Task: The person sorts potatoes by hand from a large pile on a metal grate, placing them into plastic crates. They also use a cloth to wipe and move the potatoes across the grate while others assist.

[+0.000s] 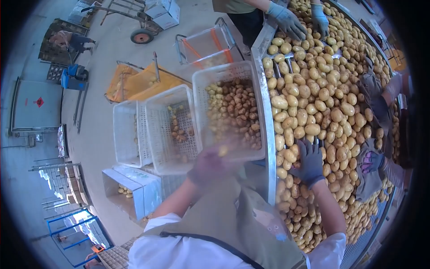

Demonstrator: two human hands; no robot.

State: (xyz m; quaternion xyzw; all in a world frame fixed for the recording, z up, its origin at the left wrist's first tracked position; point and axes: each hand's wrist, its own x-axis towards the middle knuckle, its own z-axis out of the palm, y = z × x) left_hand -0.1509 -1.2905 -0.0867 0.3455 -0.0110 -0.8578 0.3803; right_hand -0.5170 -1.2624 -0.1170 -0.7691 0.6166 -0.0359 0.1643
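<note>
Potatoes [313,94] cover the roller surface [268,134]. The right hand [309,163] rests on them, fingers spread and gripping nothing. The left hand [210,167] is blurred beside the crate [200,89], so its grip cannot be told. A hasty toss could miss the crate's rim and drop a potato onto the floor [98,148].

- The floor [103,67] is smooth grey concrete, and bright light falls on it.
- At the left there is a grey metal door [38,105] with a small red diamond sign [39,102].
- Near this door stands a blue machine [74,78].
- At the top, a hand truck [142,36] stands beside cardboard boxes [163,11].
- At the lower left, daylight shines behind a blue metal frame [74,228].
</note>
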